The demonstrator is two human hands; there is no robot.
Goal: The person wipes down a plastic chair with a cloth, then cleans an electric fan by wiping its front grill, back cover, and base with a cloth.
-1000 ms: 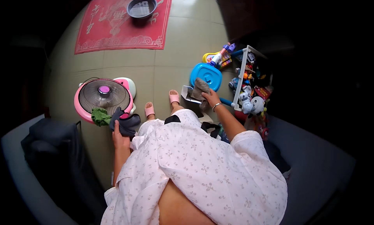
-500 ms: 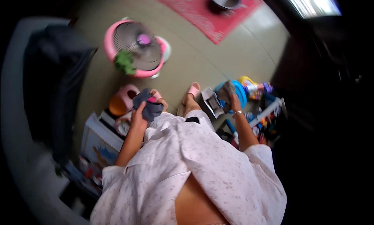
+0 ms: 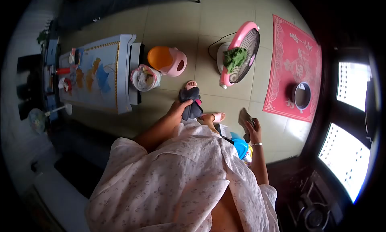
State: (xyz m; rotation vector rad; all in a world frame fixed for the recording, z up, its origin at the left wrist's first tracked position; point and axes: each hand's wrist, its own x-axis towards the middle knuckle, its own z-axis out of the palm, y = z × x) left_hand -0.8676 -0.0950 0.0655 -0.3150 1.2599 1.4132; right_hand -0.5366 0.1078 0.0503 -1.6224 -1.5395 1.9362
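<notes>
My left hand (image 3: 177, 109) is closed around a dark grey, soft-looking bundle (image 3: 189, 96) with a small pink patch, held above my pink slippers (image 3: 219, 117). Out to the right, my right hand (image 3: 254, 132) grips a flat grey-brown piece that looks like cloth (image 3: 243, 118); its exact kind is unclear. Below that hand, partly covered by my arm and shirt, are a blue round tub (image 3: 240, 147) and a white box (image 3: 223, 130).
A pink floor fan (image 3: 241, 51) has green leaves lying on it. Left of it stand an orange and pink container (image 3: 167, 60) and a lined waste bin (image 3: 144, 80) beside a pale cabinet (image 3: 124, 71). A basin (image 3: 301, 96) rests on a red mat (image 3: 285, 63).
My view has turned right, so fan, mat and cabinet sit elsewhere in the picture. Both hands still hold the same pieces; the right one no longer appears over the blue tub.
</notes>
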